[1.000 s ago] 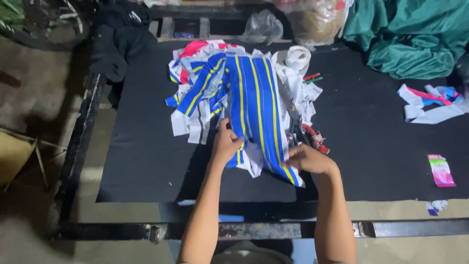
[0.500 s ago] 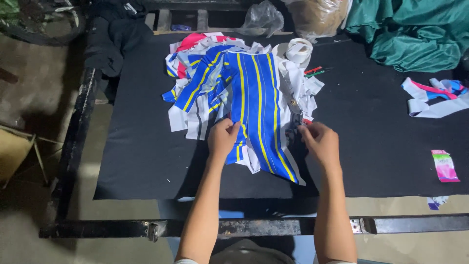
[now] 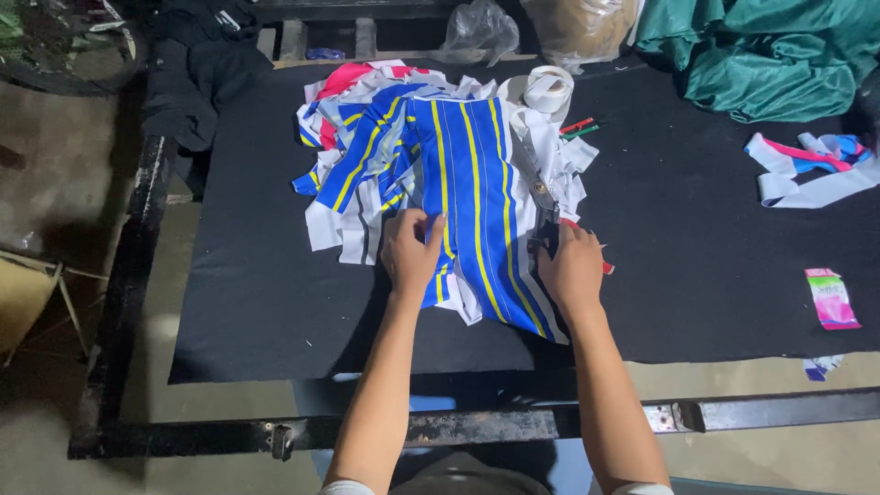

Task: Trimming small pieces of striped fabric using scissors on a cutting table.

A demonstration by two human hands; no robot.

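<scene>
A blue cloth with yellow stripes [image 3: 469, 183] lies on top of a heap of white, blue and pink cloth strips [image 3: 357, 156] on a black table mat [image 3: 257, 293]. My left hand [image 3: 411, 255] rests on the cloth's near left part, its fingers curled into the fabric. My right hand [image 3: 572, 272] is at the cloth's right edge. Its fingers cover the dark handles of a pair of scissors [image 3: 541, 194], whose blades point away over the heap.
A white tape roll [image 3: 548, 89] and red and green pens [image 3: 577, 126] lie behind the heap. Green fabric [image 3: 770, 55], loose strips [image 3: 807, 170] and a pink packet [image 3: 831, 298] are on the right. Black clothing [image 3: 197, 73] hangs at the back left. The rusty frame rail [image 3: 458, 426] runs along the front.
My right hand has moved from the cloth's near corner up and away to the scissors' handles. My left hand has shifted slightly forward on the cloth.
</scene>
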